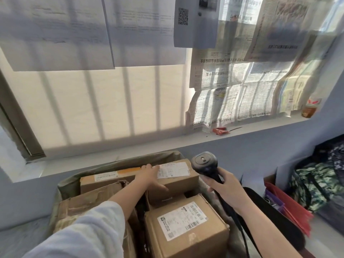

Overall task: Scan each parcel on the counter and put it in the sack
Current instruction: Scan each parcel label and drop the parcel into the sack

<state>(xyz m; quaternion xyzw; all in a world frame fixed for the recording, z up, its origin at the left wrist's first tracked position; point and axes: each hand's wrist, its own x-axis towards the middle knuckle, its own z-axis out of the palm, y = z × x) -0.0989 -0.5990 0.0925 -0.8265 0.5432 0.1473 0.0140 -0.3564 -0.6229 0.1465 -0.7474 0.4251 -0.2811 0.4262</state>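
Boxes [186, 226] fill the sack [119, 162] edge to edge, leaving one narrow dark gap down its middle. Above them is open room. A window ledge [223, 136] juts beyond the far edge; a scanner [204, 162] hangs over the right edge.

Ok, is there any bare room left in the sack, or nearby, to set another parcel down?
Hardly in the sack: boxes fill it, leaving only a narrow dark gap between the torn box and the labelled front box. The window ledge behind the sack is bare left of the red wrapper. The right corner is crowded with bags.
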